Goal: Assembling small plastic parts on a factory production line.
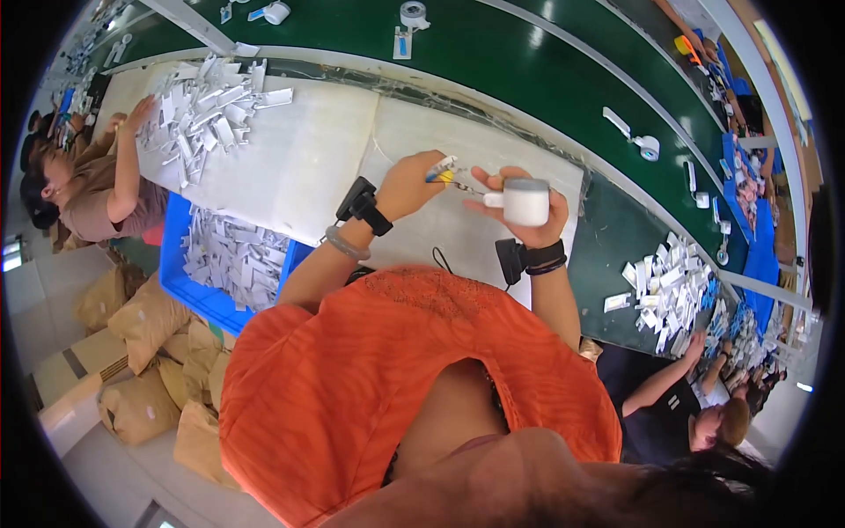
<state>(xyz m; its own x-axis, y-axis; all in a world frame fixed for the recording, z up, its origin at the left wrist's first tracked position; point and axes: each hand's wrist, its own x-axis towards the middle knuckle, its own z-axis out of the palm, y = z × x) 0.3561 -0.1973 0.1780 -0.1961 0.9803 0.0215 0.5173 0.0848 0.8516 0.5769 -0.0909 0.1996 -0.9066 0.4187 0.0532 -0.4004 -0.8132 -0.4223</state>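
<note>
Your right hand [519,207] grips a squat white cylinder with a grey top [526,201]; your left hand [414,180] pinches a blue-and-yellow tool [442,172]

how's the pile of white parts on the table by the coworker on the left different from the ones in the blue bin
The table pile lies loose on the white table, with a co-worker's hand on its edge. The bin pile sits lower, walled in by the blue bin, with no hand on it. Both are heaps of small white flat parts.

Bare white worktop [317,158] under both hands; white parts heap [207,114] far left, perhaps blocking.
</note>
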